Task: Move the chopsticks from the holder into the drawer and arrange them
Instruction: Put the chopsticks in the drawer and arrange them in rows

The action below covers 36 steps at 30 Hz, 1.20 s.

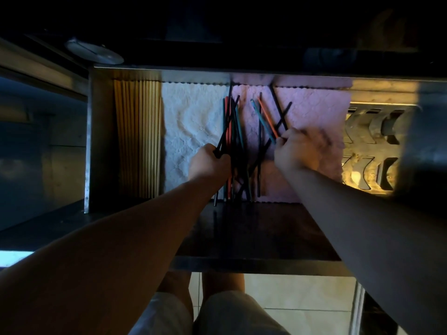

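Note:
The open metal drawer (96, 131) is lined with a white lace mat (191, 117) and a pink one (314, 112). Several dark, red and teal chopsticks (233, 131) lie in a crossed pile where the two mats meet. My left hand (208, 163) is closed around black chopsticks (227, 126) at the pile's left side. My right hand (297, 148), blurred, pinches the near ends of a red and a teal chopstick (264, 117) on the pink mat. No holder is in view.
A neat row of pale wooden chopsticks (137, 139) fills the drawer's left end. A perforated metal rack (370, 146) sits at the right end. A round white lid (94, 53) lies on the dark counter behind. My legs stand on a tiled floor below.

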### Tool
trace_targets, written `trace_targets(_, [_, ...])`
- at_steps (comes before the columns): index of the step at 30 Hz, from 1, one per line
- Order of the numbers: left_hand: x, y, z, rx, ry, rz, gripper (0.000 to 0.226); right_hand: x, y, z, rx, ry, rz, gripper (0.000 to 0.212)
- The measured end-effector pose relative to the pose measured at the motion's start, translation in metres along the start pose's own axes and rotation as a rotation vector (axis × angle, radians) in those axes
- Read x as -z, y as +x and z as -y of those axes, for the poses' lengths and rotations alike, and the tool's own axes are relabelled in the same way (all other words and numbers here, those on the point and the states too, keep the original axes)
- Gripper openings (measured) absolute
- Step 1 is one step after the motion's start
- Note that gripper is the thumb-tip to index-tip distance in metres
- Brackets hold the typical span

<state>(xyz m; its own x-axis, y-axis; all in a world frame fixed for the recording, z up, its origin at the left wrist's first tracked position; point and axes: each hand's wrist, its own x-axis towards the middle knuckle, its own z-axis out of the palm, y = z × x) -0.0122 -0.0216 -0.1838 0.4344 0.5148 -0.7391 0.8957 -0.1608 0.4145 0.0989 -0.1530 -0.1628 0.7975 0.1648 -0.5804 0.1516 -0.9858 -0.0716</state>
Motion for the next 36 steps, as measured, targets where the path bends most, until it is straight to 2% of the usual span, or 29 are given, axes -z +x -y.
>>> trace_targets(4, [-0.001, -0.002, -0.004, -0.001, 0.020, 0.005, 0.016, -0.006, 0.003, -0.009, -0.029, 0.073, -0.081, 0.034])
trace_targets(7, [-0.002, -0.003, -0.006, -0.006, 0.039, -0.005, 0.013, -0.008, -0.003, -0.019, -0.015, 0.040, -0.046, 0.033])
trace_targets(9, [-0.003, -0.004, -0.006, -0.010, 0.045, -0.002, 0.012, -0.012, -0.004, -0.026, -0.069, -0.004, -0.055, 0.036])
trace_targets(12, [-0.005, -0.004, -0.006, -0.013, 0.041, 0.000, 0.013, -0.015, -0.002, -0.031, -0.121, -0.003, -0.161, 0.043])
trace_targets(16, [-0.005, -0.004, -0.007, -0.013, 0.050, 0.006, 0.013, -0.016, 0.000, -0.018, -0.054, 0.125, -0.059, 0.033])
trace_targets(22, [-0.004, -0.005, -0.009, -0.002, 0.043, 0.007, 0.016, -0.019, 0.004, 0.010, -0.164, 0.216, 0.023, 0.032])
trace_targets(28, [-0.002, -0.006, -0.009, 0.011, 0.013, 0.008, 0.018, -0.027, 0.018, 0.015, -0.215, 0.328, 0.074, 0.046])
trace_targets(32, [-0.001, -0.007, -0.010, 0.011, 0.011, 0.005, 0.017, -0.023, 0.021, 0.016, -0.270, 0.382, 0.086, 0.044])
trace_targets(36, [0.000, -0.009, -0.010, 0.015, 0.013, 0.001, 0.018, -0.012, 0.008, 0.018, -0.241, 0.468, -0.013, 0.035])
